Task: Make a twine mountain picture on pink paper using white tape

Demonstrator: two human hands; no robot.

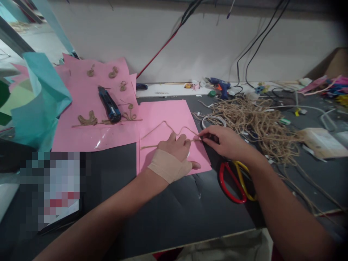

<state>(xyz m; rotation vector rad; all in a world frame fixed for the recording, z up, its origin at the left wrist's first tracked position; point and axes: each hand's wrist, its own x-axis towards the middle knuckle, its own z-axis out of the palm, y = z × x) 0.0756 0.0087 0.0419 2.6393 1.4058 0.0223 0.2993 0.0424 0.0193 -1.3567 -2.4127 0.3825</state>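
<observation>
A strand of jute twine [160, 127] lies looped across a pink paper sheet [165, 116] on the dark table. My left hand [176, 150], with a beige bandage round the wrist, rests on the sheet with curled fingers pressing the twine down. My right hand [223, 139] pinches the same strand just to the right, at the sheet's edge. Scissors with red and yellow handles [235, 183] lie under my right forearm.
A tangled heap of jute twine [255, 123] sits right of my hands. A blue utility knife [109, 104] and several small twine shapes lie on more pink paper [81, 119] at the left. Teal paper [40, 105], a blue glue gun [221, 87] and cables line the back.
</observation>
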